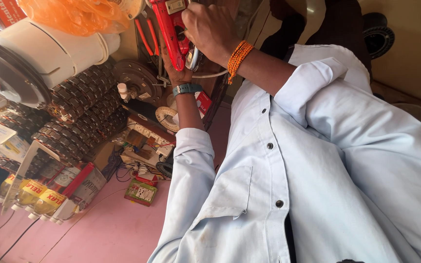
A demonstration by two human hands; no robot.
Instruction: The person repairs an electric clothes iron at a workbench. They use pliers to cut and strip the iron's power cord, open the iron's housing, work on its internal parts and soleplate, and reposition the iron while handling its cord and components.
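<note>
Red meter [172, 29] at frame top, above cluttered bench [123, 229]. Right hand [210, 29] closed round meter body; left hand [177, 73] beneath, grip unclear. Rigid, light, probably breakable; hold by body, not leads.

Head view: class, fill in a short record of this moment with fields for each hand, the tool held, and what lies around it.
View: tilted, looking down the person's chest and pale shirt
Right hand: wrapped around the red meter, orange thread band at the wrist
Left hand: behind and under the meter, watch on the wrist
Tool: red handheld meter with a small display
Nearby: stacked round motor cores, white drum, orange bag, yellow-capped bottles
Surface: pink
</note>
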